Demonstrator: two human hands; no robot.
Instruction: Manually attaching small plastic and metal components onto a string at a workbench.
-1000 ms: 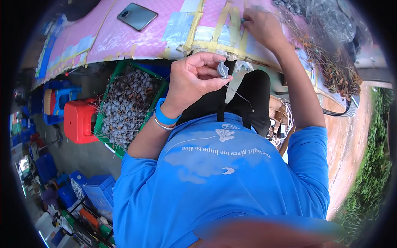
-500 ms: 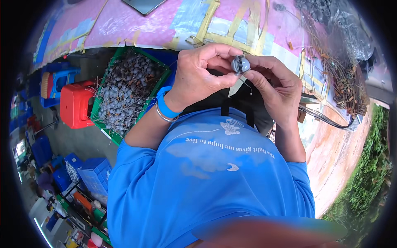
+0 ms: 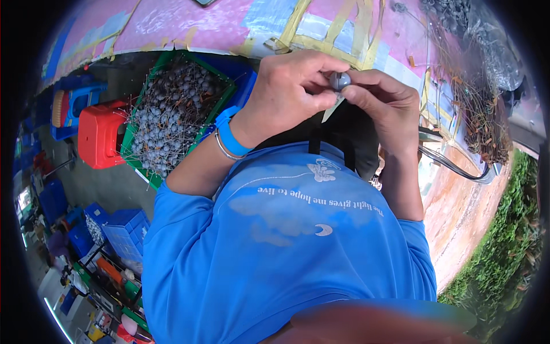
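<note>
While the left hand (image 3: 295, 86) and the right hand (image 3: 392, 112) meet just short of the table (image 3: 217, 31), their fingertips pinch one smooth grey ball (image 3: 340, 81) between them. Beyond the hands, glossy pink sheeting (image 3: 163, 24) covers the surface, patched with creased yellow tape (image 3: 361, 34). Open room lies between hands and blue shirt (image 3: 286, 252); right of the right hand, wiry dried stems (image 3: 487, 132) crowd the table edge. Left of the left hand, a green crate (image 3: 127, 143) holds stalked round pieces (image 3: 172, 114) beside a red stool (image 3: 100, 135).
</note>
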